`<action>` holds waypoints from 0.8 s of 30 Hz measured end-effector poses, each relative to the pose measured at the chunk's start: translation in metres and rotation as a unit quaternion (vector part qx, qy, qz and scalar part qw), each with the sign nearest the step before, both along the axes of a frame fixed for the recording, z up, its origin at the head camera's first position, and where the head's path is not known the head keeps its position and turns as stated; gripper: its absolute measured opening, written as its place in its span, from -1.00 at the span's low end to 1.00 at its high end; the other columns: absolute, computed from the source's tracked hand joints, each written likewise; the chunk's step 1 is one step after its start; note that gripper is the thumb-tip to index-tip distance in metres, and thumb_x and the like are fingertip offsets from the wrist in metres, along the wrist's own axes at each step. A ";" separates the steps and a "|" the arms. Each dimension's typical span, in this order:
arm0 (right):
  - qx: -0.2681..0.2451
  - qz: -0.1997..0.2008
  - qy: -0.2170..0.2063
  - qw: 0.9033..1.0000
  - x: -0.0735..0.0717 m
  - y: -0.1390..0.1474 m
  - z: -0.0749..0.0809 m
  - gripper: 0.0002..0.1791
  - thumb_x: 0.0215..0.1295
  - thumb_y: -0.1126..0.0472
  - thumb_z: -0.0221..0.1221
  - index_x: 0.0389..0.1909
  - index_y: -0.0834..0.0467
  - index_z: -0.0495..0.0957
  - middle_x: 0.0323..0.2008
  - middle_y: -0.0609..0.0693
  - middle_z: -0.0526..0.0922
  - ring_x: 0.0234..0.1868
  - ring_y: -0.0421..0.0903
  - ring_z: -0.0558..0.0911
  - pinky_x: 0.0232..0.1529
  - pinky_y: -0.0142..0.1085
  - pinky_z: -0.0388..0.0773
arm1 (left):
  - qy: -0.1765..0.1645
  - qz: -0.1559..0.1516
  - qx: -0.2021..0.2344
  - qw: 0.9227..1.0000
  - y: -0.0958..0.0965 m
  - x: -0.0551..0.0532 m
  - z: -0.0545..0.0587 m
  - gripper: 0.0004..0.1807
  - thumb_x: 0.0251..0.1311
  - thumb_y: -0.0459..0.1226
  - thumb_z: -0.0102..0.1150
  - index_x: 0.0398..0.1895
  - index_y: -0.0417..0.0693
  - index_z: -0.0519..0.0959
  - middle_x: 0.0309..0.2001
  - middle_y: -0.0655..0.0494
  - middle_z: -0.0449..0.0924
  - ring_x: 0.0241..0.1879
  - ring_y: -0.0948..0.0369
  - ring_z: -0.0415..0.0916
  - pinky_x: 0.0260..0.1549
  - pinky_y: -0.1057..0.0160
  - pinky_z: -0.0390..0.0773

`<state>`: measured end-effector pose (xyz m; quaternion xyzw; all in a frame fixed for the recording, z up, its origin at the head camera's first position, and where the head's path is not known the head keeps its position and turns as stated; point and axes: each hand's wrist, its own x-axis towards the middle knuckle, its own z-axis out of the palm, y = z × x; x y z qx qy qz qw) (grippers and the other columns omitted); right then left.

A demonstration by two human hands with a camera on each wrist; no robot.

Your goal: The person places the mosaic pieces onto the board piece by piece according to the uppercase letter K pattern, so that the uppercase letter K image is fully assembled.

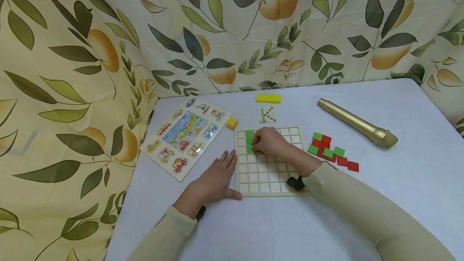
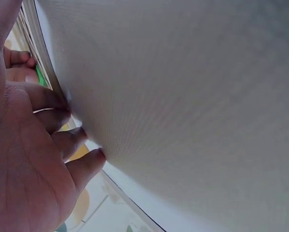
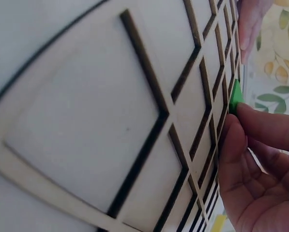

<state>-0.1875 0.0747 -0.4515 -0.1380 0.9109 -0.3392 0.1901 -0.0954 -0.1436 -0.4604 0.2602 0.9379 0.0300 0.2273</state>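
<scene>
Carefully, a person's right hand (image 1: 271, 141) pinches a green tile (image 1: 249, 149) between thumb and finger at a wooden grid board (image 1: 268, 194), third row from the far edge — directly nearer than two green tiles (image 1: 249, 133) (whether it sits fully in its square cannot be told). The left hand (image 1: 214, 178) lies unclenched along the board's left side, grasping nothing, its thumb by the near corner. To seat the tile well, square its edges to the slats, let it down level, then press its middle with a fingertip; light steadying from the left hand should stop the board sliding. A pattern card (image 1: 268, 114), just beyond the board, seems worth checking square by square.

By the count: one board, one card and three green tiles in a single column, including the one gripped; a sliver of red (image 1: 260, 152) shows beneath the fingers. To the right, four loose green tiles (image 1: 339, 151) lie among loose red tiles (image 1: 353, 166) — at least five, though overlaps blur the tally. Elsewhere: one yellow bar (image 1: 268, 98), one yellow block (image 1: 232, 123), one picture puzzle (image 1: 172, 148), one gold microphone (image 1: 357, 124).
</scene>
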 end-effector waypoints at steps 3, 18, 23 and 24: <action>0.006 0.003 0.013 1.000 0.000 -0.001 -0.001 -0.90 0.22 0.25 0.38 -0.46 0.14 0.68 -0.54 -0.08 0.65 -0.47 -0.14 0.57 -0.34 -0.27 0.53 | -0.001 -0.001 -0.001 1.000 0.000 0.000 0.001 0.40 -0.05 0.40 0.28 0.63 -0.16 -0.21 0.63 0.00 -0.37 0.59 0.00 -0.39 0.49 -0.02 -0.07; -0.009 0.002 0.035 0.999 0.003 0.005 -0.001 -0.89 0.22 0.20 0.41 -0.41 0.14 0.70 -0.44 -0.07 0.67 -0.40 -0.12 0.57 -0.30 -0.25 0.53 | 0.002 -0.002 0.007 1.000 0.002 0.001 0.004 0.38 -0.05 0.37 0.32 0.62 -0.19 -0.15 0.63 -0.04 -0.32 0.59 -0.03 -0.34 0.49 -0.04 -0.04; -0.029 -0.009 0.030 0.999 0.004 0.016 0.007 -0.90 0.25 0.21 0.39 -0.36 0.16 0.70 -0.42 -0.06 0.69 -0.37 -0.11 0.59 -0.27 -0.23 0.54 | 0.000 0.000 0.005 1.000 0.002 0.001 0.005 0.38 -0.04 0.37 0.32 0.62 -0.20 -0.16 0.63 -0.04 -0.32 0.59 -0.03 -0.34 0.49 -0.03 -0.04; -0.030 -0.013 0.025 0.999 0.004 0.019 0.008 -0.90 0.26 0.21 0.38 -0.34 0.16 0.69 -0.41 -0.06 0.69 -0.35 -0.09 0.59 -0.25 -0.22 0.54 | -0.001 0.001 0.003 1.000 0.002 0.002 0.006 0.38 -0.04 0.37 0.32 0.62 -0.20 -0.16 0.63 -0.04 -0.33 0.59 -0.03 -0.35 0.49 -0.03 -0.05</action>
